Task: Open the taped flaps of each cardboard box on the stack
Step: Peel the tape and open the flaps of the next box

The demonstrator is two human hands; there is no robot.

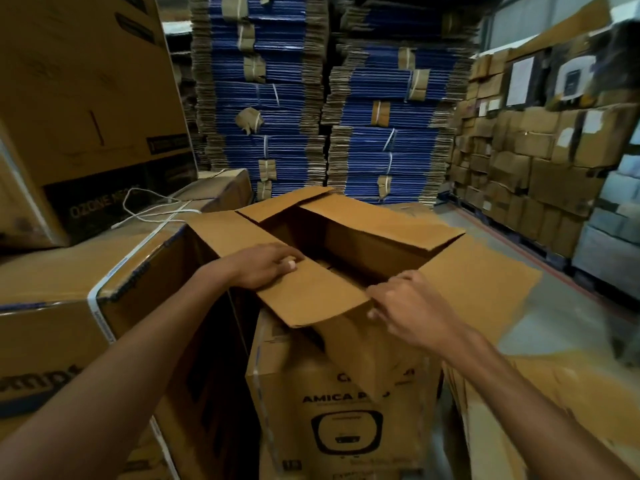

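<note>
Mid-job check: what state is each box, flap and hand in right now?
Middle box: top open.
Near flap: part raised, held by both hands.
Far flaps: folded open.
Left hand: grips the near flap's edge.
Right hand: grips the near flap's right corner.
Left box: shut, strapped.
White strap: loose, lying on the left box.

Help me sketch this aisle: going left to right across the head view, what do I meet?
strapped box → left hand → near flap of the open box → right hand → wall of stacked cartons
</note>
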